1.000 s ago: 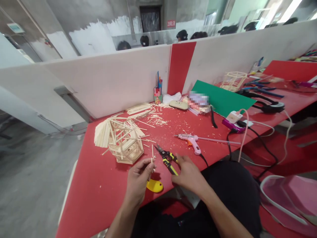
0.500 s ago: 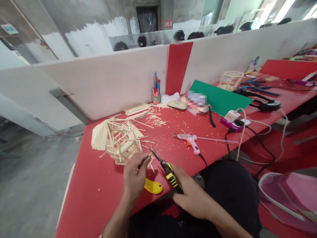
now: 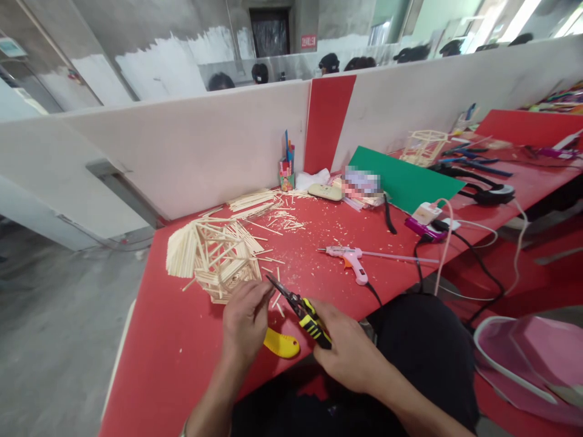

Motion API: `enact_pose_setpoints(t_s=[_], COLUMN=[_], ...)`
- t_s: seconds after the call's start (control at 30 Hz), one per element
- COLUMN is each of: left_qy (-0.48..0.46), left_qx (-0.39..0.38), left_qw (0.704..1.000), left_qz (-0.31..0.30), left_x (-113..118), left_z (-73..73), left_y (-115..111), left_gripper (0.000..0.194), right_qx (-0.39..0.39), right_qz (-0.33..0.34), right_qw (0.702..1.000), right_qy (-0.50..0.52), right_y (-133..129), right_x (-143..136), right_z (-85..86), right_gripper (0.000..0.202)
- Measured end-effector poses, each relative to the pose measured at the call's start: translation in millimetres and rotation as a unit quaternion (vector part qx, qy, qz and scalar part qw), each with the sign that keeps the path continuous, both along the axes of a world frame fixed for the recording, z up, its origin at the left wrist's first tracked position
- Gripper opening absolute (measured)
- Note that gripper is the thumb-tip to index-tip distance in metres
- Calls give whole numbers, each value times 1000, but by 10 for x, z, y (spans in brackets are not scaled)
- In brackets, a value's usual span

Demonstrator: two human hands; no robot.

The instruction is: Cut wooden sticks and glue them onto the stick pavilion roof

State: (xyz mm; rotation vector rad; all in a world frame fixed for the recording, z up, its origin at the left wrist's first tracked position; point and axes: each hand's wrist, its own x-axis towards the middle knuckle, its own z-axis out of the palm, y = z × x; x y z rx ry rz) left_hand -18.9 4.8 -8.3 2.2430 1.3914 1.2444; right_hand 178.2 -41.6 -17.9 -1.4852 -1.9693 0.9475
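My left hand [image 3: 246, 312] is pinched closed near the front of the table; what its fingertips hold is too small to make out. My right hand [image 3: 348, 346] grips black-and-yellow pliers [image 3: 312, 321], their tips pointing up-left, close to my left fingertips. Just behind my left hand stands a stick-built frame [image 3: 225, 261]. A fan of thin wooden sticks [image 3: 181, 249] lies at its left, and short stick pieces [image 3: 277, 300] lie under the pliers. A yellow curved handle [image 3: 285, 345] rests beside my left wrist.
A pink glue gun [image 3: 350, 258] lies right of centre on the red table [image 3: 150, 358], its cable running to the front edge. Farther back are a pen cup [image 3: 286, 176], a green board [image 3: 396, 176] and a purple power strip [image 3: 426, 229]. A white partition [image 3: 204, 145] borders the back.
The pliers have moved slightly left, bringing their tips nearer my left fingertips. My left hand has shifted slightly left.
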Motion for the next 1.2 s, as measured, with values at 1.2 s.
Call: enact_pose_setpoints(t_s=[1.2], left_qy=[-371], left_qx=[-240], left_qw=[894], left_qz=[75], left_x=[228], left_z=[30], left_y=[-88], left_gripper=[7], right_qx=[72], right_qz=[-63], right_qw=[995], right_qy=[-30], right_y=[-93], right_x=[-190], right_z=[-239], right_gripper=[70])
